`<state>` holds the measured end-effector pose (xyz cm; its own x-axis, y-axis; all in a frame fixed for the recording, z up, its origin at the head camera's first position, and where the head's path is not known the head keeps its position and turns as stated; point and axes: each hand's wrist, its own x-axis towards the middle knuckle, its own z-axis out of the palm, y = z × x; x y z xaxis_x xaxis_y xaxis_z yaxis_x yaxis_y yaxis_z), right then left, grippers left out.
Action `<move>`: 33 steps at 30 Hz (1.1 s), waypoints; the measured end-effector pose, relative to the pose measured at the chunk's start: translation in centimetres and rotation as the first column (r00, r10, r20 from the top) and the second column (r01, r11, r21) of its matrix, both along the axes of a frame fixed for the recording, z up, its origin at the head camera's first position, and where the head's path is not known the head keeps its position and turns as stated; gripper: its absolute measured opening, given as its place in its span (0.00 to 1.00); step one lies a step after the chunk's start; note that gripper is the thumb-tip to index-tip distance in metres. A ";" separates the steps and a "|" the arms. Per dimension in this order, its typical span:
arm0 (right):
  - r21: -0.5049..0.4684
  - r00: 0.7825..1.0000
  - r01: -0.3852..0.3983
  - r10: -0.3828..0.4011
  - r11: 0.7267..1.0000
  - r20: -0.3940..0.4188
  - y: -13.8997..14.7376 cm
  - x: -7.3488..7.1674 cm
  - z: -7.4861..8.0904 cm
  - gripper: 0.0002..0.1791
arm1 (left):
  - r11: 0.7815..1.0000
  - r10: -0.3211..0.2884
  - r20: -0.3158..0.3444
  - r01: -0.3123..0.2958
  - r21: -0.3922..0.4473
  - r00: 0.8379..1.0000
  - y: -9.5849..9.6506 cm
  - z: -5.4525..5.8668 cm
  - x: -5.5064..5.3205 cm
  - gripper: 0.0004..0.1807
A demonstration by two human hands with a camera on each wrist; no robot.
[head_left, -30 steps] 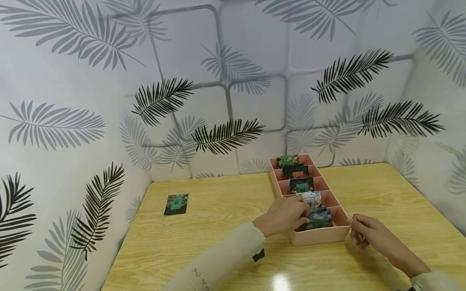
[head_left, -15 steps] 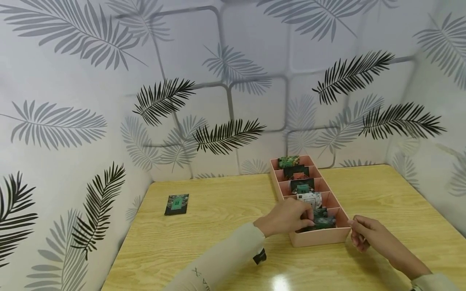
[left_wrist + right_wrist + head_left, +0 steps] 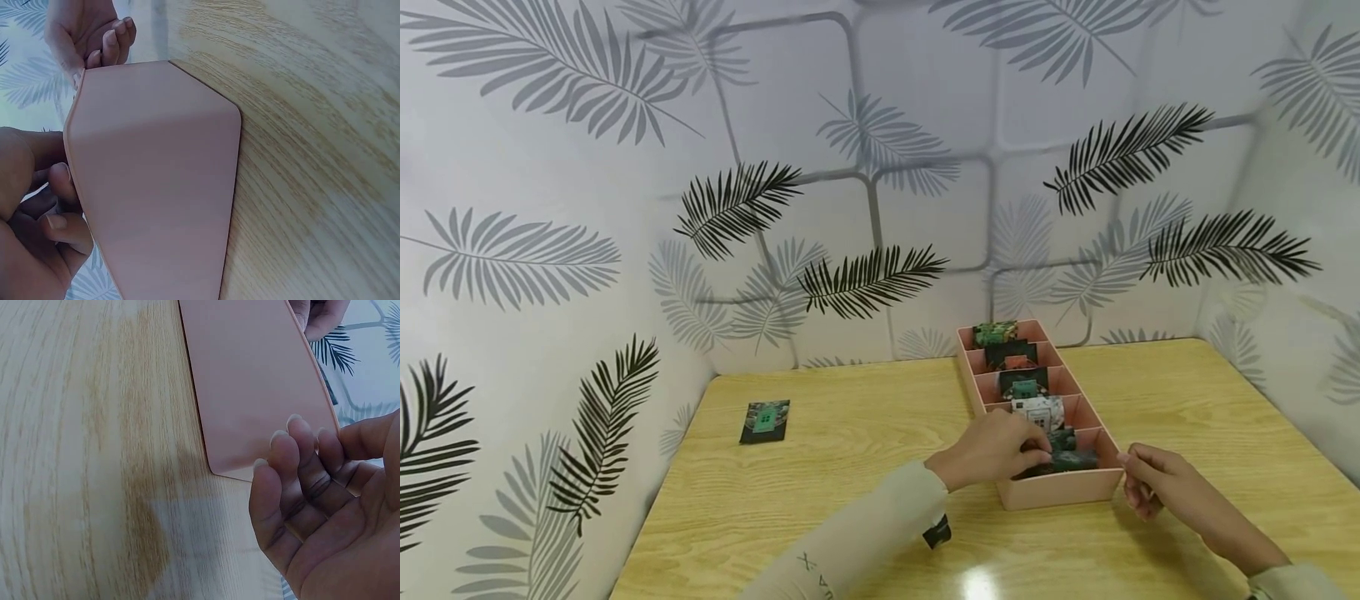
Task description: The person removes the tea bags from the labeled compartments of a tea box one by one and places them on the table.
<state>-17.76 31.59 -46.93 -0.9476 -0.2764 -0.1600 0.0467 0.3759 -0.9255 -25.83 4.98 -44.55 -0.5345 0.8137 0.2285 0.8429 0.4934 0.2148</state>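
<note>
A long pink compartment box (image 3: 1063, 490) stands on the table with small printed sachets in its sections. My left hand (image 3: 988, 450) reaches over its near left side into the front compartment. There its thumb and fingertips pinch a dark sachet (image 3: 1075, 460), tipped so that little of its face shows. In the left wrist view, the box wall partly hides the fingers of the left hand (image 3: 44, 212). My right hand (image 3: 1157, 479) holds the near right corner of the box between thumb and forefinger. Its other fingers curl loosely outside the wall in the right wrist view.
Behind the front compartment come a white sachet (image 3: 1041, 410), then dark ones with green and red labels, then a green one (image 3: 995, 333). A single dark sachet (image 3: 765, 422) lies on the table (image 3: 850, 417) at the left. A patterned wall (image 3: 925, 208) rises behind.
The dark sachet in the front compartment has tipped, and its green label no longer shows. My left hand has shifted slightly to the right; the right hand keeps its place at the corner.
</note>
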 end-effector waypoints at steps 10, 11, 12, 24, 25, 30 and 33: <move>0.002 1.000 -0.008 0.008 1.000 0.002 0.2 0.0 0.0 0.26 | 0.999 0.015 -0.030 -0.014 0.051 0.999 -0.4 0.3 0.1 0.08; 0.000 1.000 -0.012 0.012 1.000 0.003 0.2 0.0 0.0 0.26 | 0.998 0.021 -0.026 -0.020 0.055 0.999 -0.5 0.4 0.1 0.08; -0.002 1.000 -0.012 0.012 1.000 0.005 0.2 0.0 0.0 0.26 | 0.998 0.027 -0.026 -0.025 0.056 0.999 -0.6 0.5 0.1 0.09; 0.002 1.000 -0.012 0.012 1.000 0.000 0.2 -0.1 -0.1 0.27 | 0.987 0.050 -0.081 -0.037 0.154 0.995 -1.8 1.6 -0.1 0.09; 0.000 1.000 -0.012 0.012 1.000 0.003 0.1 -0.1 -0.1 0.27 | 0.985 0.056 -0.077 -0.043 0.165 0.995 -1.9 1.7 -0.2 0.09; 0.002 1.000 -0.012 0.012 1.000 0.005 0.0 -0.1 0.0 0.27 | 0.974 0.080 -0.045 -0.069 0.217 0.996 -2.3 2.1 -0.3 0.08; 0.008 1.000 -0.009 0.009 1.000 0.001 -0.1 -0.1 0.0 0.27 | 0.970 0.091 -0.034 -0.081 0.231 0.995 -2.6 2.3 -0.5 0.09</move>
<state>-17.84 31.53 -46.92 -0.9449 -0.2835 -0.1635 0.0446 0.3835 -0.9225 -26.29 2.40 -42.29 -0.5856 0.6882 0.4284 0.8105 0.5067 0.2939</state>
